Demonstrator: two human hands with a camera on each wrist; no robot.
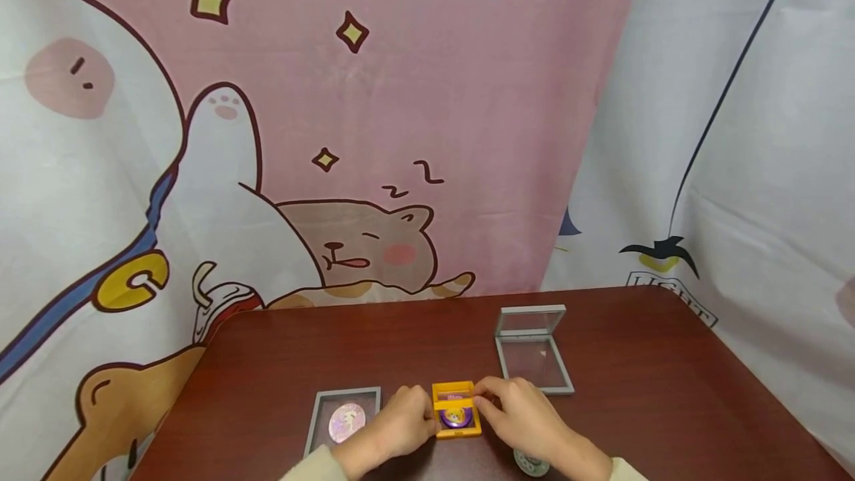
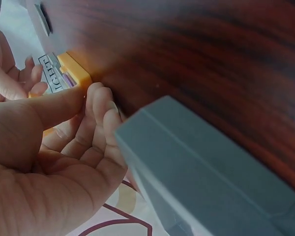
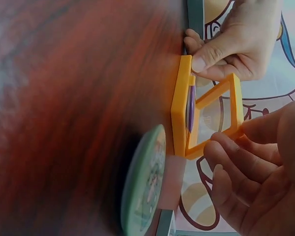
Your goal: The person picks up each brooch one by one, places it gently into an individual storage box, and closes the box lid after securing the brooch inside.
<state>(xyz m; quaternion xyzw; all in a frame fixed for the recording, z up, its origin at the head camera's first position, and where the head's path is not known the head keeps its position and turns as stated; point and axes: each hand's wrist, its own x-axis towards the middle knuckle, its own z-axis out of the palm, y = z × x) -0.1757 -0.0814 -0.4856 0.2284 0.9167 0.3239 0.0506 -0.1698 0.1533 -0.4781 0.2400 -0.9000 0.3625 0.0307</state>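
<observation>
A small yellow hinged display case (image 1: 467,433) sits on the table between both hands, with a round purple badge (image 1: 456,418) in its base. In the right wrist view its windowed lid (image 3: 237,98) stands tilted up from the base (image 3: 179,108). My left hand (image 1: 406,421) holds the base's left side, thumb on its edge. At the lid's right edge, my right hand (image 1: 521,413) pinches the frame between thumb and fingers. Close beneath the right hand lies a round green-rimmed badge (image 1: 532,464), partly hidden in the head view.
Left of the left hand lies a grey frame (image 1: 319,410) with a pink round badge (image 1: 347,422). An open grey hinged frame (image 1: 564,370) stands behind the right hand, its lid raised. A cartoon-printed curtain (image 1: 467,132) hangs beyond the brown table (image 1: 267,362).
</observation>
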